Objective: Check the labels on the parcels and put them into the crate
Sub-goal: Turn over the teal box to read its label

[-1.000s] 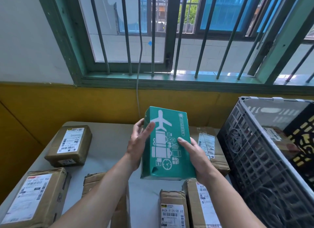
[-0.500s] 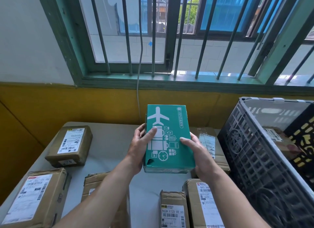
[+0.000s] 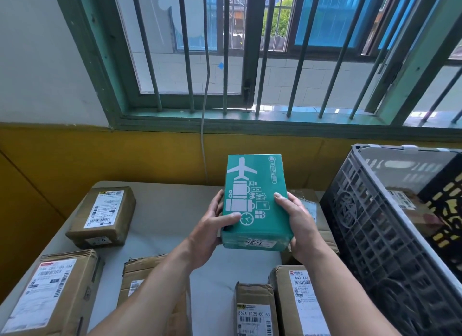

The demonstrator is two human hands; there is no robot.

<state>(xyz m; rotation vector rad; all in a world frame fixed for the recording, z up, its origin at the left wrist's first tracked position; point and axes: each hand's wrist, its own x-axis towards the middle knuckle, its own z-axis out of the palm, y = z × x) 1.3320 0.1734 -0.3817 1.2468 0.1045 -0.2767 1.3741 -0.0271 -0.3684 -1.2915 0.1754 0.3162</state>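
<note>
At far left I see two brown parcels on the grey tabletop point(image 3: 170, 210). The near-left parcel point(image 3: 45, 295) has a big white label facing up, and the far-left parcel point(image 3: 102, 215) behind it is also label up. A creased parcel point(image 3: 140, 278) lies partly under the left forearm. I have the left hand point(image 3: 212, 231) gripping the left edge of the green box point(image 3: 255, 200), thumb over the printed top.

The box is held above the middle of the tabletop, its white aeroplane print facing me. A small white label point(image 3: 255, 242) on its near end reads 1225 upside down. The right hand point(image 3: 297, 225) clamps the box's right edge, thumb on top.

Below the hands, at the near edge, are a narrow parcel point(image 3: 253, 308) and a taller parcel point(image 3: 297, 293) just beside it. At right stands the grey lattice crate point(image 3: 375, 235), with a labelled parcel point(image 3: 405, 203) inside.
</note>
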